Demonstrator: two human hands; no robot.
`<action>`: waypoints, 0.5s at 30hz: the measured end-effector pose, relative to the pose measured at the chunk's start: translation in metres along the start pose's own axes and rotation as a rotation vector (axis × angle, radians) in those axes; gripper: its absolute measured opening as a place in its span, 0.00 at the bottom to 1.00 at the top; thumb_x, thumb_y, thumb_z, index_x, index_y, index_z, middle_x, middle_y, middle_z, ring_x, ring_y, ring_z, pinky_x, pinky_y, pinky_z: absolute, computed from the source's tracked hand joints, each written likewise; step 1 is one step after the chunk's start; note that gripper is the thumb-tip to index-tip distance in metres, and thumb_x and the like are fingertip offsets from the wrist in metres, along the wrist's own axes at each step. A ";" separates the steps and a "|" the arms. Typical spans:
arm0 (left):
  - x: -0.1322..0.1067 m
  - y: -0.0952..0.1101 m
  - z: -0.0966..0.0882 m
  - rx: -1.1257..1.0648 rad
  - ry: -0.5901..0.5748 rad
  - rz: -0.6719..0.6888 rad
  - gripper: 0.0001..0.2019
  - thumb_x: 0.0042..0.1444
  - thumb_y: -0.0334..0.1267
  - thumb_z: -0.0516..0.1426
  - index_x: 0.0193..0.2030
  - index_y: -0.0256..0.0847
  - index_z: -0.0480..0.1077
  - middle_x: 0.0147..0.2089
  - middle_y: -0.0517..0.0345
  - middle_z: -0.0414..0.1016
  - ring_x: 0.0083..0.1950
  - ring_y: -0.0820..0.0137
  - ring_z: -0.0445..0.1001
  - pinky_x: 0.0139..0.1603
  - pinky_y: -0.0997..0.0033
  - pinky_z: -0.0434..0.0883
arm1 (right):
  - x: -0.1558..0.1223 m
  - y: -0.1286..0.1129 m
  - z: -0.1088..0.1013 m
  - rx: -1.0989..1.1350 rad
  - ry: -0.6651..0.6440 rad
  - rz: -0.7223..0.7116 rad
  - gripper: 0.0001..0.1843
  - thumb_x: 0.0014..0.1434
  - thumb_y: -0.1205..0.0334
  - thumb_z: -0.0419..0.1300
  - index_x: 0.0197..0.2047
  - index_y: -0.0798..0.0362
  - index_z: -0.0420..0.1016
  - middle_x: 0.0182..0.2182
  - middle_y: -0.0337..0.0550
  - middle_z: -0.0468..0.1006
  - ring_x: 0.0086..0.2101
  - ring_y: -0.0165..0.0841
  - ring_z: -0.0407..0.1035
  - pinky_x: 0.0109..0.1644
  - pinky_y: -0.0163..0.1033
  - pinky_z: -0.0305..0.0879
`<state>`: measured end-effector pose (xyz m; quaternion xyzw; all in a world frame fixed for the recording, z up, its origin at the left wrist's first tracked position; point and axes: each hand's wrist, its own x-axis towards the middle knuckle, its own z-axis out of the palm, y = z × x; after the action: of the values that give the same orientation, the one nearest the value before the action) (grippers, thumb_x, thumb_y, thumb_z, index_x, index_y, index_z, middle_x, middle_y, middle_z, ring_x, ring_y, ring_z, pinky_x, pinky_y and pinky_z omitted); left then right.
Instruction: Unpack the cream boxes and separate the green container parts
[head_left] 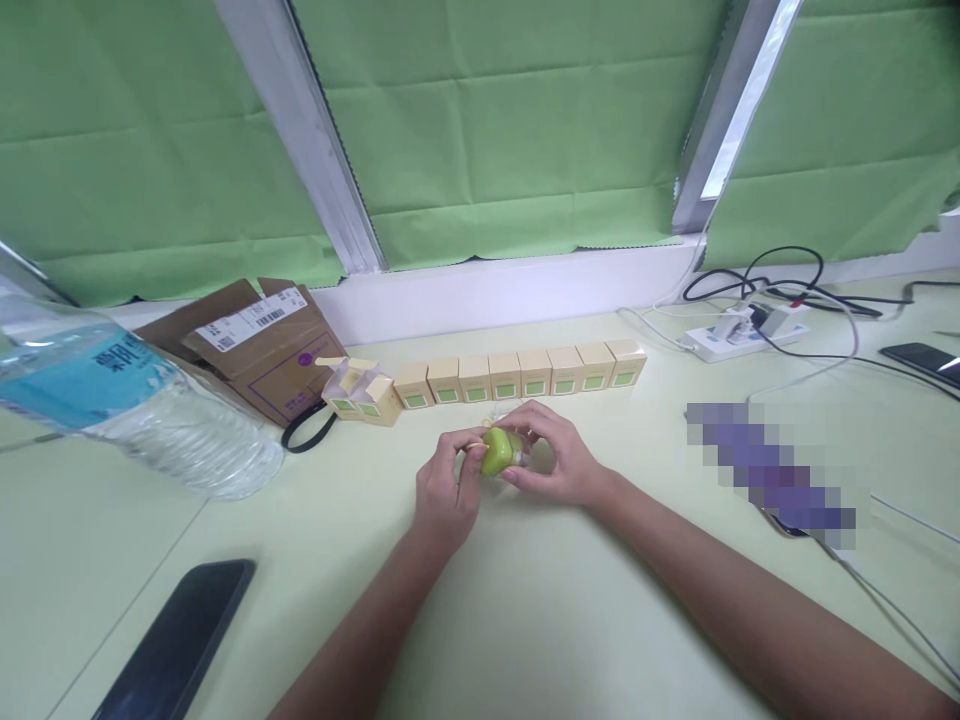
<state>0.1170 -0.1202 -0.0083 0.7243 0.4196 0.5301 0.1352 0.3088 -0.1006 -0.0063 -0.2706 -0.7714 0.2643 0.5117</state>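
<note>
A small glossy green apple-shaped object (496, 452) with a clear part on its right side is held just above the table, between both hands. My left hand (451, 487) is closed, thumb and forefinger pinching its left end by a thin pale cord or stem. Fingers and thumb of my right hand (556, 455) curl around the clear end, partly hiding it. Behind the hands stands a row of small cream boxes (505, 377) with green label windows. At the row's left end, two boxes (364, 392) have their top flaps up.
At left, a large clear water bottle (217, 440) leans before an opened cardboard carton (277, 360), with a black loop (309, 430) nearby. A dark phone (180, 640) lies front left. To the right are a power strip (742, 335) with tangled cables, a pixelated phone (772, 470) and another phone (926, 360).
</note>
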 end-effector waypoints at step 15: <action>0.007 -0.003 -0.001 -0.189 0.154 -0.208 0.14 0.67 0.50 0.53 0.43 0.41 0.67 0.44 0.52 0.80 0.43 0.69 0.79 0.43 0.71 0.75 | -0.002 0.019 -0.010 -0.067 0.295 0.184 0.19 0.68 0.46 0.51 0.52 0.48 0.72 0.41 0.46 0.71 0.42 0.38 0.67 0.44 0.44 0.67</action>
<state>0.1157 -0.1130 -0.0053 0.6183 0.4495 0.6045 0.2242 0.3212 -0.0875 -0.0172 -0.3927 -0.6683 0.2414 0.5839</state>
